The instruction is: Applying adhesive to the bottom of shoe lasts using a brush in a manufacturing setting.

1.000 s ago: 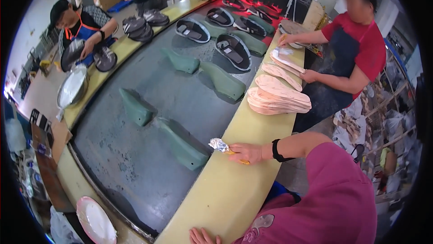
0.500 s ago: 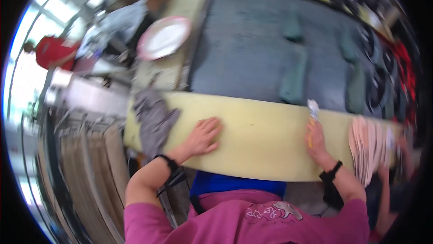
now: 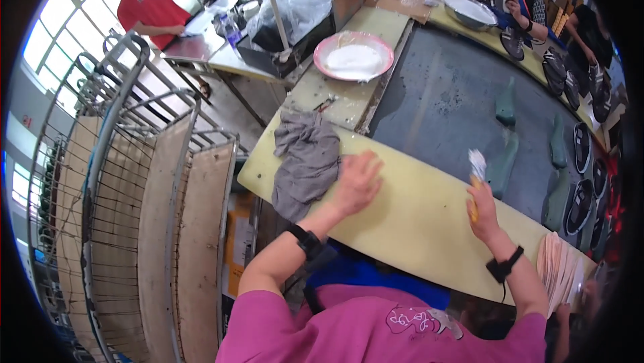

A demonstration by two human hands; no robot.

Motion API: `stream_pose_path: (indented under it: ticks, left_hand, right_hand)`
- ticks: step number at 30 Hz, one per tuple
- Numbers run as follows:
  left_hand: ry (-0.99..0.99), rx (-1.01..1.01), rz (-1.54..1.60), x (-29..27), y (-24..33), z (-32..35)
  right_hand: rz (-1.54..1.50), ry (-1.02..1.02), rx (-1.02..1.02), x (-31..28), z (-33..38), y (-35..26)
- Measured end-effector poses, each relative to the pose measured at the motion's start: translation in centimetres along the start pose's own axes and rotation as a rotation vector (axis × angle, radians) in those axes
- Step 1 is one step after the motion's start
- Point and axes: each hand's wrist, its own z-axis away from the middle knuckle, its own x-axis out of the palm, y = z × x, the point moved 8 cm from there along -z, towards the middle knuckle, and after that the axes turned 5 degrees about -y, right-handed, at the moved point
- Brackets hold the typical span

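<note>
My left hand (image 3: 360, 183) is over the pale yellow board (image 3: 402, 229), its fingers spread and bent with nothing in them. Right beside it lies a crumpled grey cloth (image 3: 303, 165). In my right hand (image 3: 484, 214) is a brush (image 3: 477, 162) with a yellow handle and white bristles. It points up and away from me, its tip at the edge of the dark belt (image 3: 429, 95). Close to the right hand, a stack of thin pinkish pieces (image 3: 555, 270) sits at the board's right end.
A pink-rimmed basin (image 3: 390, 65) of white stuff stands beyond the cloth. Green elongated shapes (image 3: 503, 162) and dark shoes (image 3: 578, 209) lie on the belt. A wire rack (image 3: 114, 209) stands at left. Co-workers (image 3: 520, 1) handle shoes at the far right; a person in red (image 3: 154, 8) stands far left.
The view has swung to the left, so the board and belt appear further right and tilted. My left hand is closer to the cloth, its fingers more raised. The brush remains in my right hand.
</note>
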Motion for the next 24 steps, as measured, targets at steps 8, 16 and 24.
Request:
stream_pose_path:
  ticks: [8, 16, 24]
  left_hand:
    - [-0.205, -0.501, -0.374, -2.7, -12.7, 4.9]
    - [-0.136, -0.524, -0.294, -2.3, -12.6, 5.5]
    - [-0.115, -0.515, -0.333, -2.0, -12.9, 5.6]
  right_hand:
    - [0.017, -0.014, -0.309, 10.5, -23.8, -8.1]
    - [0.211, -0.161, -0.190, 21.0, -32.1, -8.2]
    - [0.026, -0.172, -0.205, 20.5, -27.9, -9.9]
